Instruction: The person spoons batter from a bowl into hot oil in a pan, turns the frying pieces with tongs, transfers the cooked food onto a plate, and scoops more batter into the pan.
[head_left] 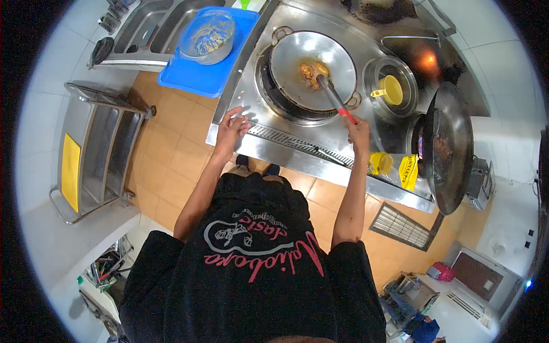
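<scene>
Browned food (310, 72) lies in oil in the wok (287, 60), red-handled tongs (333, 97) against it. The right hand (359, 135) grasps the tongs; the left hand (231, 130), released and loosely spread, is near the edge of the steel counter (251, 108). Beside the wok, a yellow dipper (392, 90) sits in a metal bowl (377, 67).

Right arm (349, 200): one, forearm bare, extended nearly straight ahead. Right hand (358, 136): fingers wrapped closed in a grip, set farther forward than the elbow. Left arm (200, 194): one, forearm likewise bare, slanting forward and inward. Left hand (230, 132): raised, fingers parted and loosely curved (a relaxed pose).
</scene>
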Tool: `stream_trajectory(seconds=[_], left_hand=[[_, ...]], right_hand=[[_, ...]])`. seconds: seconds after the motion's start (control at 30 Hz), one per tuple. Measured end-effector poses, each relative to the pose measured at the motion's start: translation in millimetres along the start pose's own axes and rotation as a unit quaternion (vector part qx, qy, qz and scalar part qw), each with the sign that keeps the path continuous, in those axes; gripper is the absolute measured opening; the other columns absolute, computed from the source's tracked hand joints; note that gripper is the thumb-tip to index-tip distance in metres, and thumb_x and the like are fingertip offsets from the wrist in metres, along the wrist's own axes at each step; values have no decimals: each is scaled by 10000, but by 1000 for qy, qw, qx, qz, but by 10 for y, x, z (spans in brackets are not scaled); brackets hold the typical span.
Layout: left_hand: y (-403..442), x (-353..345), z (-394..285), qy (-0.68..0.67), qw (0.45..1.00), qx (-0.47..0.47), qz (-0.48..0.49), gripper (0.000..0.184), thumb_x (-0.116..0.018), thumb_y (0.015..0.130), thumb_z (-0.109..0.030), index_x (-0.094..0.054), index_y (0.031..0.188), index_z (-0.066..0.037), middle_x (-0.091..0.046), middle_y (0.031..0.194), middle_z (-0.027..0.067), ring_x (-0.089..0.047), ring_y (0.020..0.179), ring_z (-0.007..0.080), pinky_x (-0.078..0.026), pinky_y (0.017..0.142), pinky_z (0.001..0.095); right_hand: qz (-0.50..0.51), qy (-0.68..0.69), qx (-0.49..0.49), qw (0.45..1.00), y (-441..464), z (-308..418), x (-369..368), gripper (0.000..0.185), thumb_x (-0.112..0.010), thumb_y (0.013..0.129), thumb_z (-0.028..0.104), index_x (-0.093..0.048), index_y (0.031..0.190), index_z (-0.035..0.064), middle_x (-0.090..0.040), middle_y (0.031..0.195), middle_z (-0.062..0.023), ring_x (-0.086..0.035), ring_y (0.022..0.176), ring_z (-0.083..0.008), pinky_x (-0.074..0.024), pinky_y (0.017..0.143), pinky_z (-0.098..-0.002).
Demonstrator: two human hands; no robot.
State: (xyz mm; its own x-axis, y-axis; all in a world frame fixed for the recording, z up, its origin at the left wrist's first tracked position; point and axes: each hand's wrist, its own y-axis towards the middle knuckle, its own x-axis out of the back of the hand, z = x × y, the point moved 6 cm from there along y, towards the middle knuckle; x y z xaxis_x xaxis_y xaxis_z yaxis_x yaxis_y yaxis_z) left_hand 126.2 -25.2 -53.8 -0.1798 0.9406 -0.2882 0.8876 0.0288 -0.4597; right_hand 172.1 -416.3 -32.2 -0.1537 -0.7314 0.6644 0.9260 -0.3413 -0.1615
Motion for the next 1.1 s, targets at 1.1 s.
stream_trajectory(seconds=[1.1], left_hand=[[9,-52,76,-13,1000,-18,-14,349,-530,922,-203,-459,1250,-108,-567,1024,58,-587,830,108,-470,735,218]], right_hand=[[165,306,-159,924,-155,-130,-324,330,-659,816,316,-629,1009,51,-580,704,-23,-369,381,-43,-274,331,-200]])
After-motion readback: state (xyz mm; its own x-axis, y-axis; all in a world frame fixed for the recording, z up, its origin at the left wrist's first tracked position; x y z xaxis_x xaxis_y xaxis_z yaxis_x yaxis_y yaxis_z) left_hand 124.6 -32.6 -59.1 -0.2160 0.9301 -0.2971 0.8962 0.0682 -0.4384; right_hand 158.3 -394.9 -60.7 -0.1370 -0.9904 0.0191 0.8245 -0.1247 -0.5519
